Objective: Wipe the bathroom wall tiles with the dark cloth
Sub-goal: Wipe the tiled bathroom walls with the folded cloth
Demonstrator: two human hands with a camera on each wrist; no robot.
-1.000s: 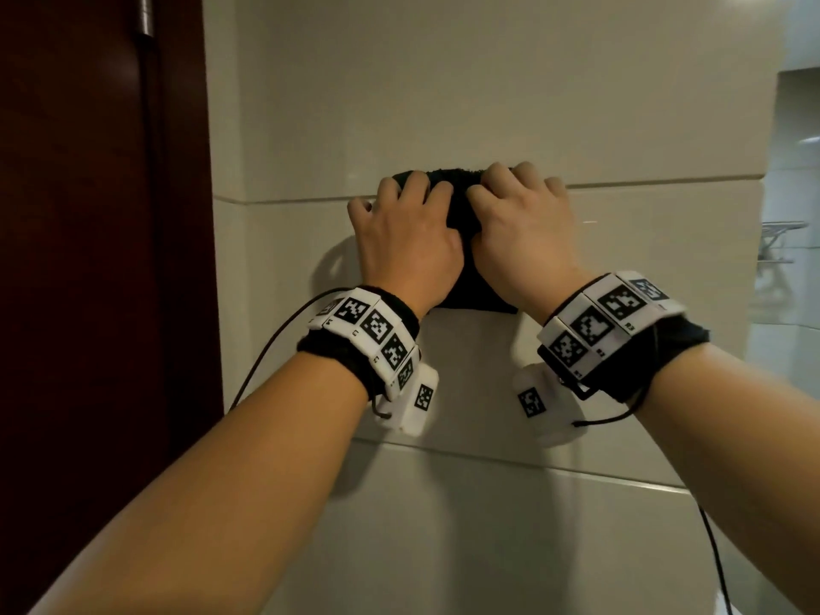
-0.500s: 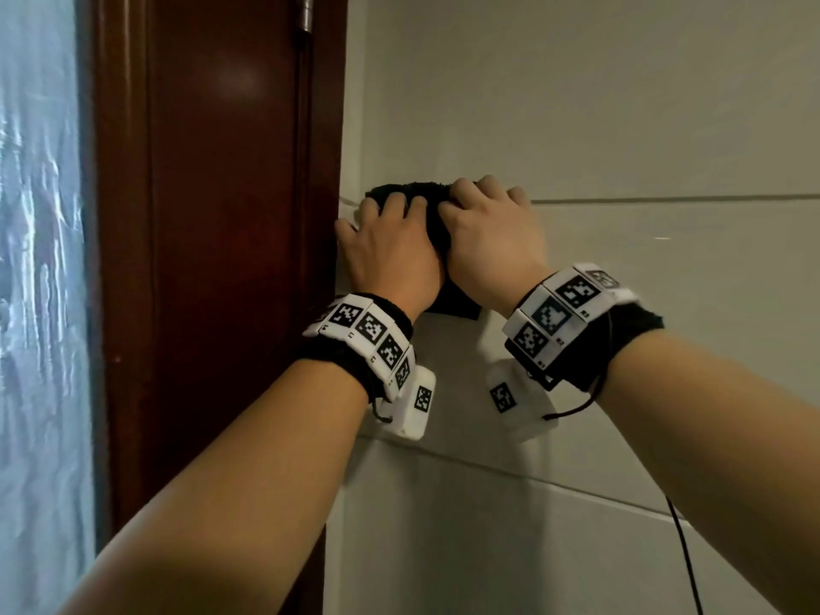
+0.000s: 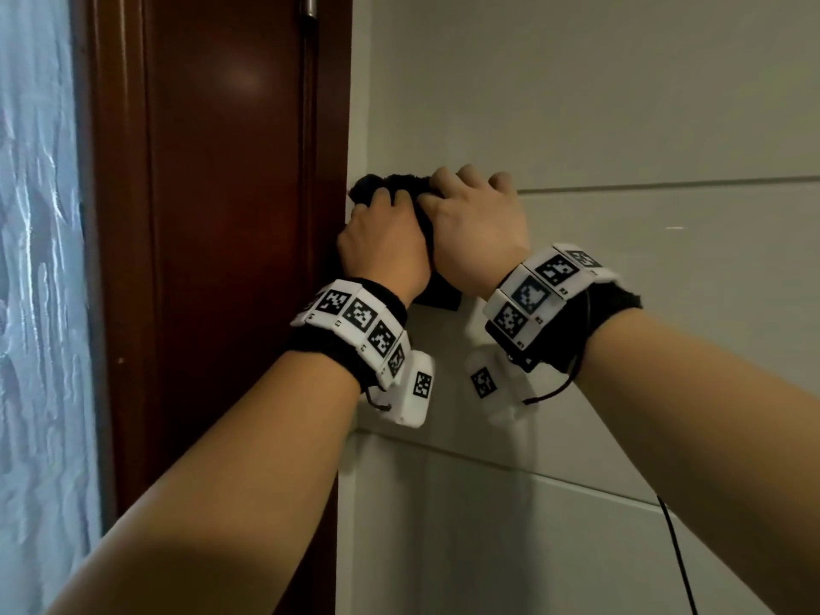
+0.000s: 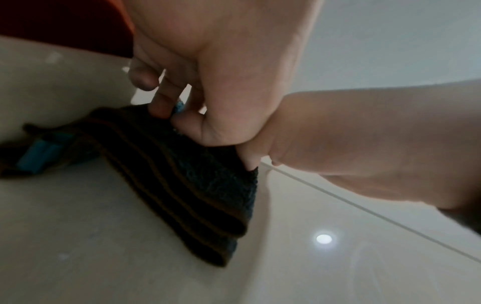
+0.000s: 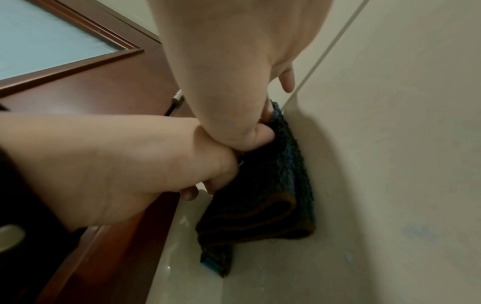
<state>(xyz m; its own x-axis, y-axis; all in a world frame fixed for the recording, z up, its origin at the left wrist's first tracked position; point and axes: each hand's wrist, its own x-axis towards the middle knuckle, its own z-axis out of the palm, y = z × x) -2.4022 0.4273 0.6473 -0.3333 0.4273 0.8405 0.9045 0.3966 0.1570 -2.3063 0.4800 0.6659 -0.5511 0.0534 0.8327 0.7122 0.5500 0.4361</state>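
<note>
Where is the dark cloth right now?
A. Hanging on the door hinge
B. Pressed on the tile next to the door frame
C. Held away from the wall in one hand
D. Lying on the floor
B: both the left hand and right hand hold the dark cloth against the wall tile, right beside the door frame.

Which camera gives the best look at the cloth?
The left wrist view: the cloth shows its folded layers against the tile. The right wrist view shows its lower folds; in the head view the hands hide most of it.

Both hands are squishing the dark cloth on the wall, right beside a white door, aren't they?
Not quite: the door is dark reddish-brown wood, not white, as the head view shows. Both the left hand and right hand do press the dark cloth on the wall tiles beside it.
</note>
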